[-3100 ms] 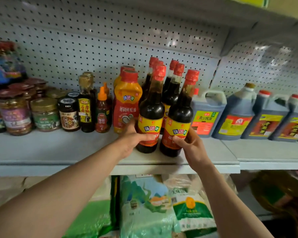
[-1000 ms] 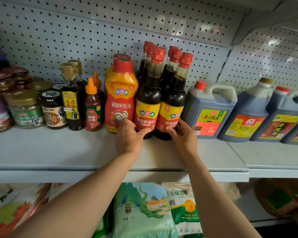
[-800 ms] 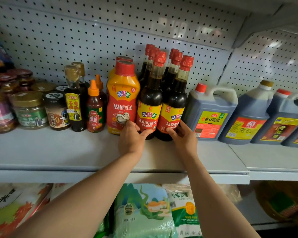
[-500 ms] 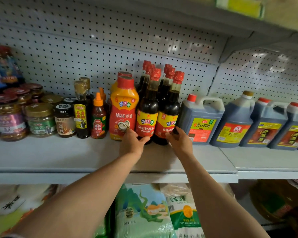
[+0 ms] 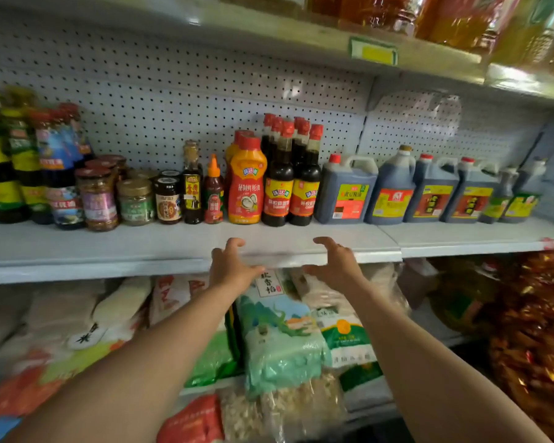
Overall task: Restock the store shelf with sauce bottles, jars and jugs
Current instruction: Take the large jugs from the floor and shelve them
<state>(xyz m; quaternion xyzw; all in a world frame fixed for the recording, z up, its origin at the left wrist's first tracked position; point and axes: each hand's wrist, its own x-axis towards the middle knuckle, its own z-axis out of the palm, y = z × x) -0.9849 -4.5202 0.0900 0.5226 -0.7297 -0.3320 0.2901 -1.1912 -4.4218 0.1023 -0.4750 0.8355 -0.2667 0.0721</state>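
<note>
Just beyond our hands, the shelf (image 5: 160, 243) looks like matt painted metal, backed by a perforated metal panel (image 5: 173, 100). Straight ahead, the dark sauce bottles (image 5: 291, 183) shine like glass under red plastic caps and glossy paper labels. Right of them, the jugs (image 5: 346, 190) look plastic. Below our wrists, the bags (image 5: 279, 330) are glossy plastic film.

On the shelf (image 5: 173, 244) the jars (image 5: 135, 201) stand left of the sauce bottles (image 5: 290, 190), the jugs (image 5: 346, 190) stand right of them, and both hands (image 5: 229, 266) hover before the shelf edge.
</note>
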